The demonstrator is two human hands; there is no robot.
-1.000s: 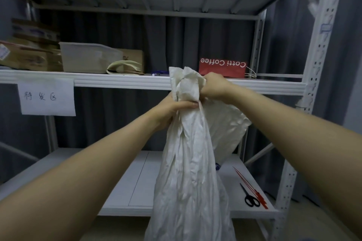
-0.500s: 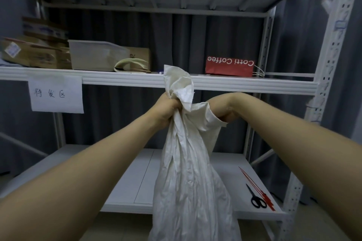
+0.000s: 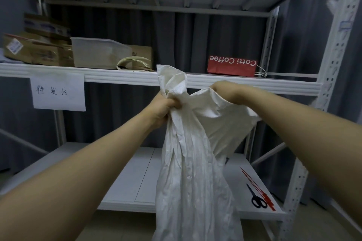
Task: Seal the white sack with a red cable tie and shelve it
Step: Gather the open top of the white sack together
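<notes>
A crumpled white sack (image 3: pixel 194 172) hangs in front of the shelving, its bottom out of frame. My left hand (image 3: pixel 163 110) is clenched around the gathered neck, with the top of the sack sticking up above my fist. My right hand (image 3: pixel 225 91) reaches behind a loose flap of the sack's mouth at the right; its fingers are hidden by the fabric. Several red cable ties (image 3: pixel 258 190) lie on the lower shelf (image 3: pixel 127 178) at the right, untouched.
Black scissors (image 3: pixel 257 198) lie beside the ties. The upper shelf (image 3: pixel 121 76) carries cardboard boxes (image 3: pixel 37 53), a translucent bin (image 3: pixel 96 55) and a red Cotti Coffee bag (image 3: pixel 232 65). A paper label (image 3: pixel 57 92) hangs from its edge. A white upright (image 3: pixel 321 103) stands at right.
My right hand has dropped from the neck of the sack and gone to the right behind a loose flap, pulling it outward. My left hand keeps its grip on the neck.
</notes>
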